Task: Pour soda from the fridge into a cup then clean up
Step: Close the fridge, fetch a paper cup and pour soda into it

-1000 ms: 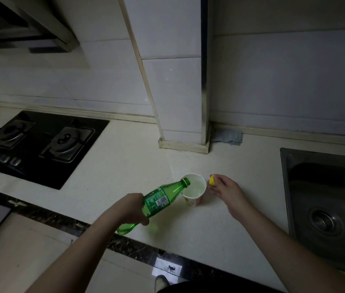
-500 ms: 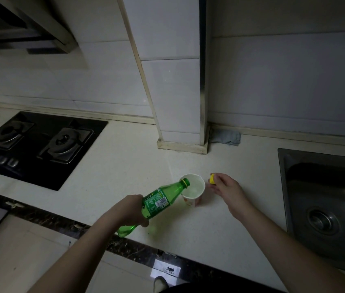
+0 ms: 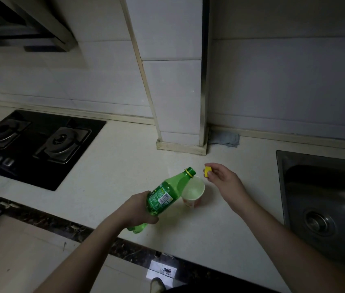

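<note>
Two hands raised, bottle [image 3: 168,192] tilted, cap [image 3: 207,171] pinched

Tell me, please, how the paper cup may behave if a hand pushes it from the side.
The cup looks like thin paper, so it is probably light and would slide or tip easily. It is narrower at the base than at the rim, which favours tipping. There seems to be liquid inside, so a push could spill it on the counter.

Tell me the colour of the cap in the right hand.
Yellow: the cap, pinched by the right hand, shows in the head view.
</note>
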